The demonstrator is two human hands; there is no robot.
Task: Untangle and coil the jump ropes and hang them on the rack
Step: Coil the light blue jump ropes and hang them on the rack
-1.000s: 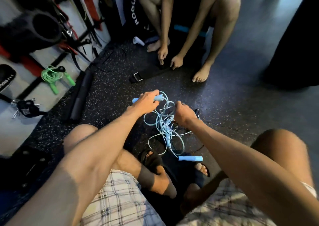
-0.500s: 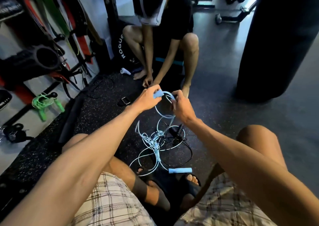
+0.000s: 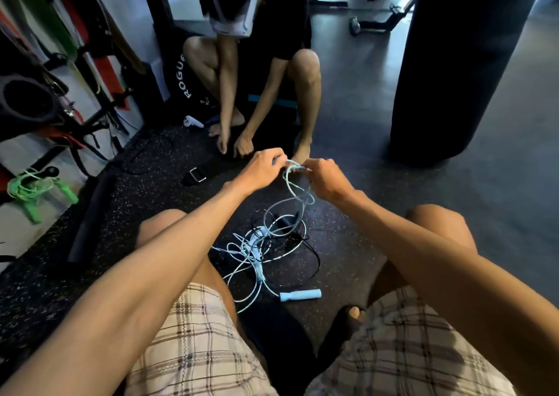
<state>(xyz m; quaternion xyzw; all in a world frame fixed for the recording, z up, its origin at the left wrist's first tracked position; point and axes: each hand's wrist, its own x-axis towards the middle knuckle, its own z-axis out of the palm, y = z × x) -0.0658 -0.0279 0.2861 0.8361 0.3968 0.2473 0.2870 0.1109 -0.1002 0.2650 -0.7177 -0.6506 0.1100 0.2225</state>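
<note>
A light blue jump rope (image 3: 298, 197) rises from a tangle on the black speckled floor mat up to my two raised hands. My left hand (image 3: 263, 168) is closed around one blue handle, mostly hidden in the fist. My right hand (image 3: 325, 177) pinches the blue cord just beside it. The other blue handle (image 3: 300, 295) lies on the mat between my knees. A thin black jump rope (image 3: 305, 244) is knotted in with the blue loops (image 3: 251, 250). A coiled green jump rope (image 3: 30, 185) hangs on the wall rack (image 3: 90, 117) at left.
A person (image 3: 257, 62) squats facing me just beyond my hands, hands on the floor. A black punching bag (image 3: 459, 62) stands at the right. A black strap with a buckle (image 3: 196, 175) and a black foam roller (image 3: 90, 214) lie on the mat at left.
Both hands have lifted up and away from the tangle and come close together, drawing the blue cord up off the floor. The view has tilted up.
</note>
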